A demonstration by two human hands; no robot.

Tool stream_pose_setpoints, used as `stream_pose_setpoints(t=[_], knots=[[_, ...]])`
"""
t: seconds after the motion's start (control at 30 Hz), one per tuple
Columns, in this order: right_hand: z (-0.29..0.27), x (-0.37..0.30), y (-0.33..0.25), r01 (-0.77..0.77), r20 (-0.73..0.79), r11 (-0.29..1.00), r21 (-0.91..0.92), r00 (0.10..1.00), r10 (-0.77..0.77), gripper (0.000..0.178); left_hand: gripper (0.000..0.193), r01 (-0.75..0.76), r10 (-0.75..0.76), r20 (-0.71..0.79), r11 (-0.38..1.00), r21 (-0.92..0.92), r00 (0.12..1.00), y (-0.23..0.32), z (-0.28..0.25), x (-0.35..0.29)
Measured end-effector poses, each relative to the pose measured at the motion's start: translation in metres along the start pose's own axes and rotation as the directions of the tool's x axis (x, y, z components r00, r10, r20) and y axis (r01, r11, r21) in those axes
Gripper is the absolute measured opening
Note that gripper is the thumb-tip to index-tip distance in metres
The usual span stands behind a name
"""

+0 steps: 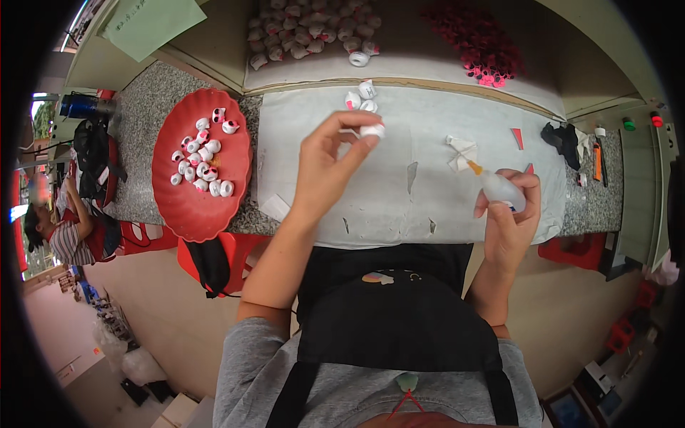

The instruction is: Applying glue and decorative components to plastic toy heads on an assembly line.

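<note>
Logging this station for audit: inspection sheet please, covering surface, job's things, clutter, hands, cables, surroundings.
Surface: pale sheet on speckled counter, torn-looking patches
Job's things: white piece, squeeze bottle; finished-looking pieces on red tray
Clutter: crumpled white scrap, red scraps, black cloth, orange tool
Hands: left hand pinches white piece; right hand holds bottle
Cables: nothing seen on sheet
Surroundings: another person at left; red stool by counter
</note>
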State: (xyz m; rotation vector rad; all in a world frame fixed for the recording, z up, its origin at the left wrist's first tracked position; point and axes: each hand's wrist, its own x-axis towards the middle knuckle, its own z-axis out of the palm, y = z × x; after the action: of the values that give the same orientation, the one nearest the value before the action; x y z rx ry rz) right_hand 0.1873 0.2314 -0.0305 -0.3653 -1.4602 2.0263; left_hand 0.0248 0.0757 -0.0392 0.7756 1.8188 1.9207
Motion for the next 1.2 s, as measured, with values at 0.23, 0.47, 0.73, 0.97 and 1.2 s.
stream_pose_setpoints(t=[0.23,0.47,0.73,0.97,1.2], knots=[[0.016,-0.005,-0.01,0.14,-0.184,0.984,0.112,0.976,-0.118,0.034,0.018,0.136,-0.105,0.093,0.867,-0.48,0.99,-0.006,0.036,-0.03],[0.024,-0.018,-0.006,0.473,0.042,0.786,-0.399,0.865,-0.5,0.043,0.035,0.142,-0.104,0.098,0.791,-0.596,0.99,0.001,0.043,-0.038],[0.03,-0.023,-0.007,0.542,0.159,0.746,-0.387,0.836,-0.525,0.041,0.037,0.093,-0.081,0.046,0.845,-0.526,0.996,-0.001,0.042,-0.042],[0.033,-0.023,-0.005,0.571,0.191,0.73,-0.376,0.819,-0.542,0.04,0.036,0.096,-0.077,0.058,0.83,-0.55,0.995,0.0,0.041,-0.041],[0.034,-0.022,-0.006,0.564,0.207,0.729,-0.388,0.824,-0.527,0.04,0.035,0.102,-0.082,0.061,0.835,-0.54,0.995,-0.002,0.041,-0.042]])
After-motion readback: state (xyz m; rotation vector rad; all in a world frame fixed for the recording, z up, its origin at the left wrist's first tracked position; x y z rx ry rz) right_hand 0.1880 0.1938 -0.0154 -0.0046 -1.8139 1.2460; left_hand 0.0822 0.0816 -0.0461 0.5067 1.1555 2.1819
